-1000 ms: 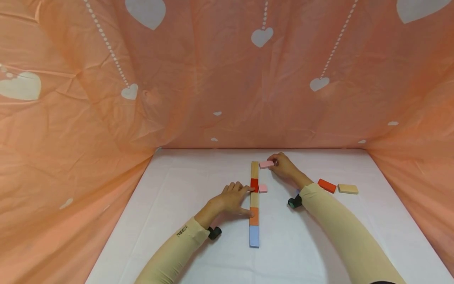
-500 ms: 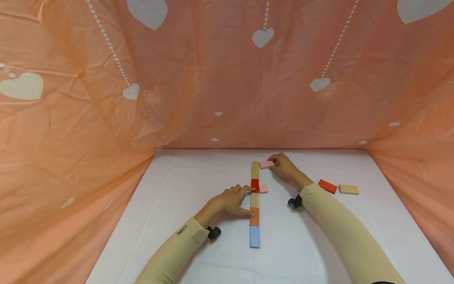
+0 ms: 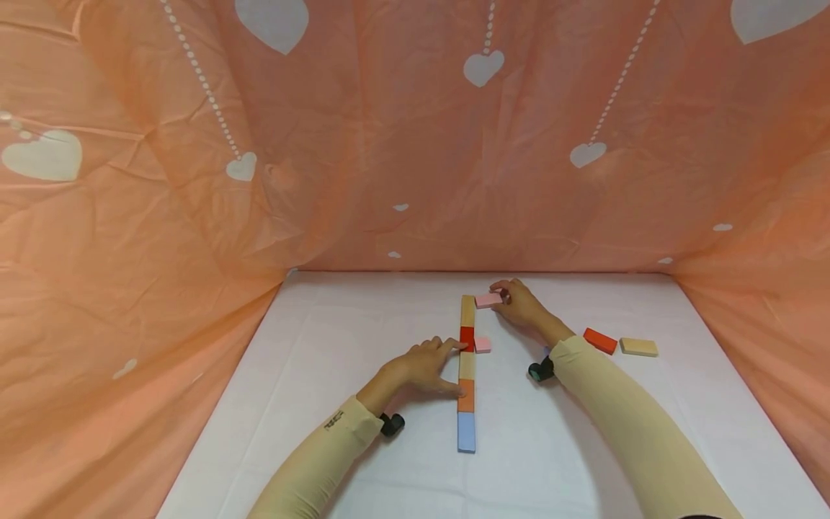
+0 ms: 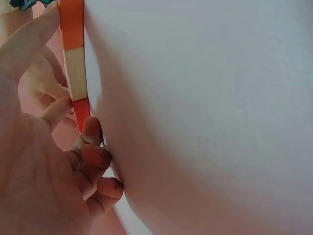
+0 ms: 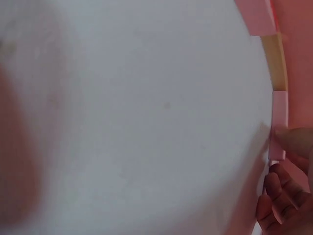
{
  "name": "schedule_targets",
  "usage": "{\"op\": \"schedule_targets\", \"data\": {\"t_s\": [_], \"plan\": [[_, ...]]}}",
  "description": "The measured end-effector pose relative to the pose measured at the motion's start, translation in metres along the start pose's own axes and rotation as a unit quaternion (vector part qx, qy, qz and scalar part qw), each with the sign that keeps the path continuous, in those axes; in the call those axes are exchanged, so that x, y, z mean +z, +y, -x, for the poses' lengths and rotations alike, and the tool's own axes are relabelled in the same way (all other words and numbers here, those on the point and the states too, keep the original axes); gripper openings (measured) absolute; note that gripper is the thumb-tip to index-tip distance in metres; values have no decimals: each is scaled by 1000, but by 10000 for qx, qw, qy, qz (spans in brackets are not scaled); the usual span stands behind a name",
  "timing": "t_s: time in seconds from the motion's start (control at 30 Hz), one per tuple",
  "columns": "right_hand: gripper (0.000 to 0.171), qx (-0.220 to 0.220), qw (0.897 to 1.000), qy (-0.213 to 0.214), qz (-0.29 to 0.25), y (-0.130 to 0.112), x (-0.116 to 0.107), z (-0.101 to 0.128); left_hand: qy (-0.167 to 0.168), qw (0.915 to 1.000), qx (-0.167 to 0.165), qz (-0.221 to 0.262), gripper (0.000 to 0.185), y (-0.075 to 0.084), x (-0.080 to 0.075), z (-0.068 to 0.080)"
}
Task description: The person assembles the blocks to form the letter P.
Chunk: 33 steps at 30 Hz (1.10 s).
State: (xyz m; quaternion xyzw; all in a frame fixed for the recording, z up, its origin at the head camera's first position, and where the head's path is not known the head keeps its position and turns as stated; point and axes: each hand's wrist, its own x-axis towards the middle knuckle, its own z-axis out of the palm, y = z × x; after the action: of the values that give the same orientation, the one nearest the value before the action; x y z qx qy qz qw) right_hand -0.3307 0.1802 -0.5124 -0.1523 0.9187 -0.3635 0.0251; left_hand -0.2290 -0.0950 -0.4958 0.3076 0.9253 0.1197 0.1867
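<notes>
A straight row of blocks runs away from me in the head view: a light blue block, an orange block, a plain wooden block, a red block and another wooden block. My left hand rests against the row, index fingertip on the red block and thumb on the orange one. At the far end, my right hand pinches a pink block, its left end against the far wooden block. A second pink block sits right beside the red one.
A loose red block and a wooden block lie right of my right forearm. A bluish piece is mostly hidden at my right wrist. Orange cloth with hearts hangs behind the white table.
Both hands and the blocks hold their places. Only a slight shift of the whole head view shows.
</notes>
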Motion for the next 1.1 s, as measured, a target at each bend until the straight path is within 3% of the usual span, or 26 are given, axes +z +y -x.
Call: {"op": "schedule_targets", "data": {"t_s": [0.23, 0.57, 1.1], "plan": [[42, 628, 9966, -199, -504, 2, -14, 12, -5, 10000, 44, 14, 97, 1, -3, 1], [31, -147, 9994, 297, 122, -4, -46, 46, 16, 9999, 62, 85, 97, 0, -3, 2], [42, 223, 9970, 624, 400, -9, -53, 111, 35, 9999, 25, 159, 96, 0, 0, 2]]}}
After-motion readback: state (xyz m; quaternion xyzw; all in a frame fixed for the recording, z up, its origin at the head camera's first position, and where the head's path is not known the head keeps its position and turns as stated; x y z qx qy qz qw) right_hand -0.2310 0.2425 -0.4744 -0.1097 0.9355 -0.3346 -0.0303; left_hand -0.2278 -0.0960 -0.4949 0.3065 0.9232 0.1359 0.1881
